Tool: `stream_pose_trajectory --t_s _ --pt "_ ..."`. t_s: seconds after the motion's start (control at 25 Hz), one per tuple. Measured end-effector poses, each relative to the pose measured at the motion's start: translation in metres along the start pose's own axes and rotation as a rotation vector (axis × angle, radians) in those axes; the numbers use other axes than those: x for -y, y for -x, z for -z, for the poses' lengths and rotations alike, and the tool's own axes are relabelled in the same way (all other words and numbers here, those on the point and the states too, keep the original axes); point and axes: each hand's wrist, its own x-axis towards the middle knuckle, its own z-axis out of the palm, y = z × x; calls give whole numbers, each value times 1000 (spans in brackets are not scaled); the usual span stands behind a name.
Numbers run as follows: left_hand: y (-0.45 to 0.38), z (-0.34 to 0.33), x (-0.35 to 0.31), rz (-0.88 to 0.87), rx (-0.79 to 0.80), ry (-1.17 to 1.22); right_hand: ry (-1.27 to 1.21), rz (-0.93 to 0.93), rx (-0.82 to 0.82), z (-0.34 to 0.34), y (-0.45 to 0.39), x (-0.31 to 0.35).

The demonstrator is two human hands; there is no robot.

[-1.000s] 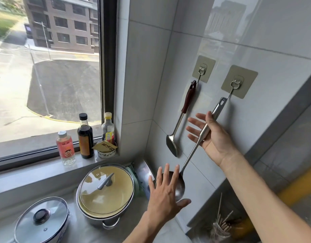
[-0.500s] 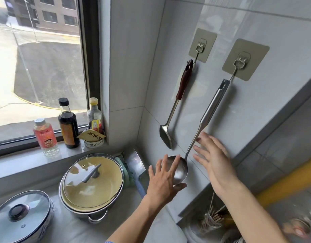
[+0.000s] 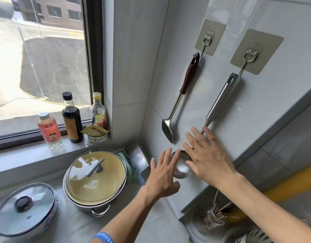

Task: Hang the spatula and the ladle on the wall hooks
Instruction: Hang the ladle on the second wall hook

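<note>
steel ladle [image 3: 219, 100] and spatula [image 3: 186, 85] both hang on hooks [image 3: 251, 55]; hands [image 3: 209, 158] spread empty beside the ladle bowl. hanging looks complete; next, withdraw without knocking it.

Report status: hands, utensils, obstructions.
Left hand and right hand open, flanking ladle bowl. Ladle and spatula both hung on wall hooks. Nothing in the way.

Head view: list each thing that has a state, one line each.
spatula: hung on the left hook
ladle: hung on the right hook
left hand: open, fingers spread, holding nothing
right hand: open, in front of the ladle's stem
yellow pot: lid on
small pot: lid on
three bottles: capped, upright
</note>
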Motion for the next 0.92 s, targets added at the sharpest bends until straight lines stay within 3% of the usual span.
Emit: stream_pose_trajectory --t_s 0.08,0.24,0.36,0.6,0.92 --pt "0 18 10 18 -58 20 115 -5 74 -7 2 -3" --pt "-19 55 21 32 -224 168 230 -20 49 -14 4 3" --pt "-42 69 12 -21 -154 310 218 -12 54 -15 3 3" --pt "-62 66 3 -21 -104 252 186 -24 138 -11 3 2" --pt "-62 69 5 -33 -104 226 248 -29 109 -17 6 4"
